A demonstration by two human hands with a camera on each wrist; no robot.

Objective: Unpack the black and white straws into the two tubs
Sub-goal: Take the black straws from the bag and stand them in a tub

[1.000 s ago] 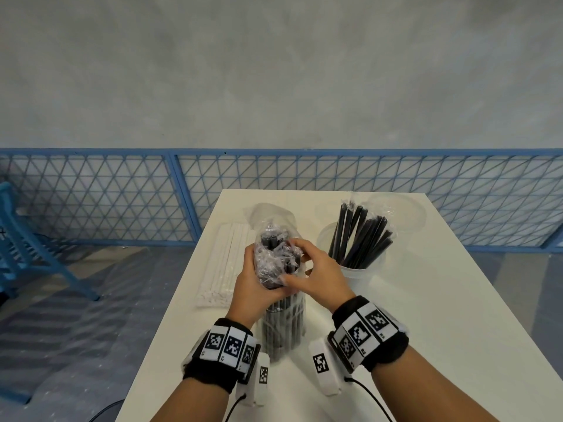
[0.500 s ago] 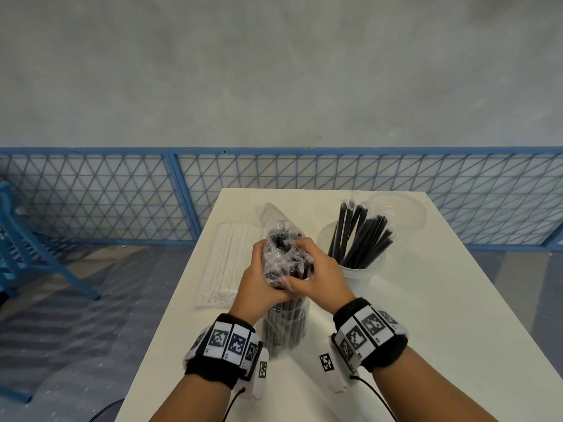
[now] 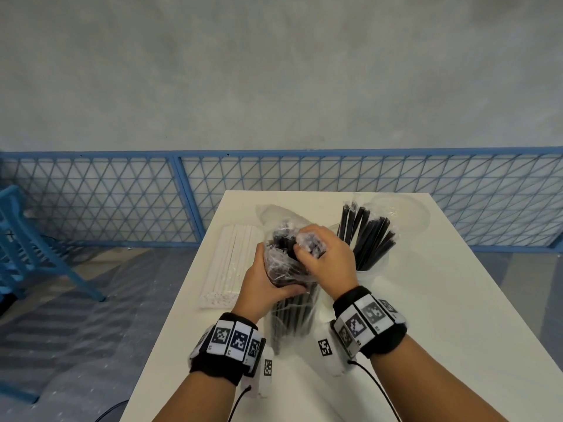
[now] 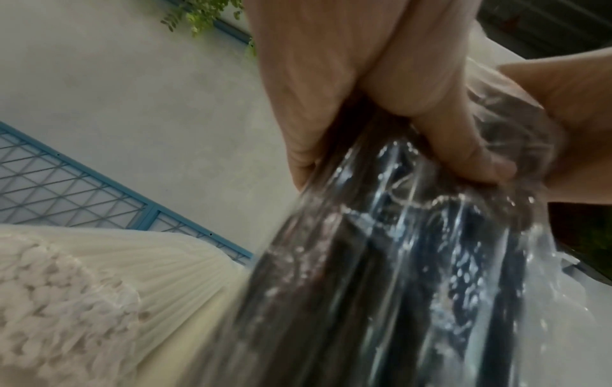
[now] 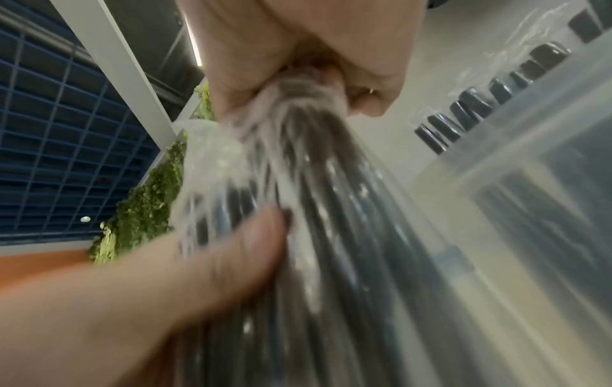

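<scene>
A clear plastic bag of black straws stands upright on the white table. My left hand wraps round the bag's upper half, thumb across the front. My right hand grips the crumpled top of the bag from above. Right of them a clear tub holds more wrapped black straws, also seen in the right wrist view as the tub. A flat pack of white straws lies on the table to the left, close in the left wrist view.
A second clear tub sits behind the first, at the table's far right. A blue mesh fence runs behind the table and a blue chair stands on the floor at left. The table's left edge is near the white pack.
The right hand has shifted up over the bag's top and bunched the plastic there. The left hand keeps its hold on the bag, which now leans slightly left.
</scene>
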